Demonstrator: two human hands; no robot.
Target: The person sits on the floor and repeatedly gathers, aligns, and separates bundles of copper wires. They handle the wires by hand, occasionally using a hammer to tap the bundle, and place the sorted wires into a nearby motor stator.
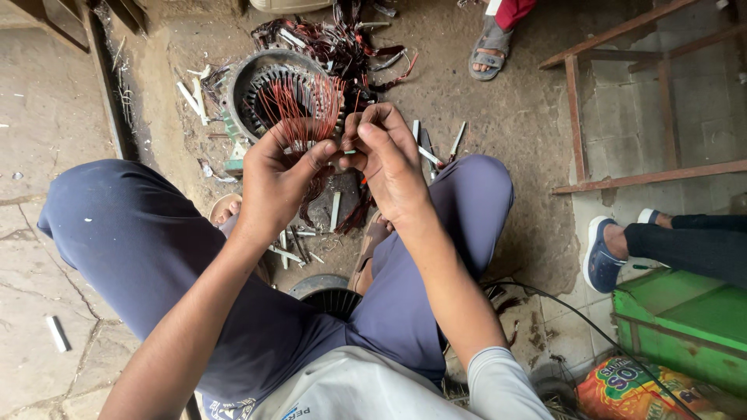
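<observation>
Both hands meet in front of the seated person's knees, and each grip is closed on the same thing: a fan of thin red copper wires (302,105). The left hand (276,175) clasps the bundle from below, thumb pressed across toward the other hand. The right hand (385,155) pinches the wire ends between thumb and curled fingers, with a small pale strip (349,152) caught there too. The wires splay upward over a round grey motor stator (264,78) lying on the dirt floor (498,109), its slotted ring open to view. Behind it sits a tangle of dark stripped windings (342,39), and pale insulation slips (194,97) are scattered around. Low on the right, an orange printed bag (630,393) lies crumpled beside a green metal box (685,319). A rusty metal frame (615,101) stands farther right, and other people's sandalled feet (486,47) are nearby.
</observation>
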